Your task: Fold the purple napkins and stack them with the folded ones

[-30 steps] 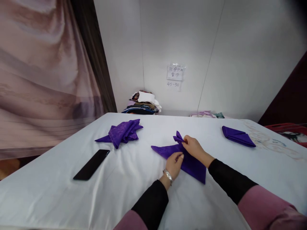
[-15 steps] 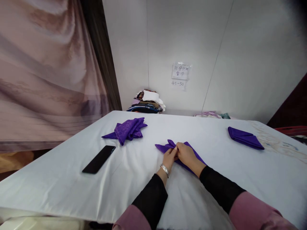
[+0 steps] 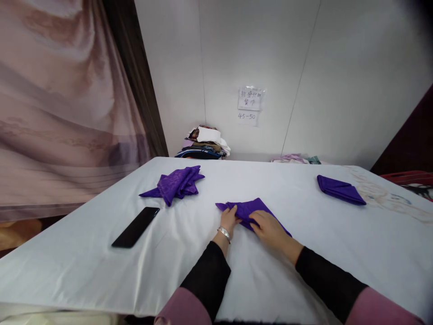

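Observation:
A purple cloth napkin [image 3: 252,206] lies partly folded in front of me, with a pointed end to the left and a wide corner at the back. My left hand [image 3: 229,220], with a silver bangle at the wrist, pinches its left part, thumb on top and the other fingers mostly hidden underneath. At the napkin's near edge, right of the left hand, my right hand [image 3: 270,229] has its fingers curled on the cloth. The right fingertips are partly covered by the hand itself.
Left of my hands are a pleated purple napkin [image 3: 181,183] and a black phone [image 3: 135,227]. A folded purple napkin [image 3: 341,189] rests on the white-covered table [image 3: 179,253] at the right. Piled clothes [image 3: 203,143] stand behind the table, below a paper sign [image 3: 249,99].
The small bunched fold between my fingertips has been laid flatter. My hands have moved apart, the right one shifting right and toward me. The view has turned slightly.

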Available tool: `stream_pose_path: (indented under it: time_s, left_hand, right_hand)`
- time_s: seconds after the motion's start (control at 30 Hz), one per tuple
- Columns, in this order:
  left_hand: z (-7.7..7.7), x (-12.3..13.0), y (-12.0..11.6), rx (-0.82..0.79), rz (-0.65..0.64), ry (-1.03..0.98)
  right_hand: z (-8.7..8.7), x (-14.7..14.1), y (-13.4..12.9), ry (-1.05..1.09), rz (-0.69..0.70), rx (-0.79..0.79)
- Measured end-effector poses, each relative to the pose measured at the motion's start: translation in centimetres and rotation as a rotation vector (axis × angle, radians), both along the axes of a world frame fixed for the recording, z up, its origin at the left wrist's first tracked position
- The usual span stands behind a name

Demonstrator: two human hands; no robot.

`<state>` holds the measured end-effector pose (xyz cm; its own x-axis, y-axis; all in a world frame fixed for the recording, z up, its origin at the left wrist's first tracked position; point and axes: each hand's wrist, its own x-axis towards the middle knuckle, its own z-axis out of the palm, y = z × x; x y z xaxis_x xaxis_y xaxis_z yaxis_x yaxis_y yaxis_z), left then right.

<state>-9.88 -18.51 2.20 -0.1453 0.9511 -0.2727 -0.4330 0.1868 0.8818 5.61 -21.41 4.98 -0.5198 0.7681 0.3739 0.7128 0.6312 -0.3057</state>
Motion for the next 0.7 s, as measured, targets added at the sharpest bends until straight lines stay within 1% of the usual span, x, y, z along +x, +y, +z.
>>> stream_pose_path:
  time_s: [0.1, 0.2, 0.27, 0.33, 0.43, 0.53, 0.6, 0.7]
  left_hand:
    - [0.4, -0.5, 0.3, -0.027, -0.019, 0.022]
    - [0.7, -1.0, 1.0, -0.059, -0.017, 0.073]
    - [0.9, -1.5, 1.6, -0.086, -0.022, 0.123]
    - [1.1, -2.0, 2.1, -0.113, -0.035, 0.177]
    - [1.3, -2.7, 2.8, -0.14, -0.049, 0.251]
    - [1.4, -3.2, 3.3, -0.145, -0.043, 0.313]
    - [1.2, -3.6, 3.6, -0.137, -0.029, 0.347]
    - [0.8, -3.9, 4.0, -0.106, 0.013, 0.387]
  right_hand:
    - [-0.5, 3.8, -1.0, 0.063, -0.048, 0.011]
    - [-1.9, 7.4, -2.2, 0.098, -0.133, 0.003]
    - [-2.9, 9.3, -3.1, 0.122, -0.184, -0.011]
    - [-3.8, 10.5, -3.9, 0.156, -0.227, -0.037]
    - [-4.6, 11.2, -4.9, 0.234, -0.306, -0.122]
    - [-4.7, 11.1, -5.5, 0.309, -0.372, -0.21]
    - [-4.5, 10.7, -5.8, 0.31, -0.354, -0.223]
    - [-4.0, 10.1, -6.3, 0.255, -0.297, -0.201]
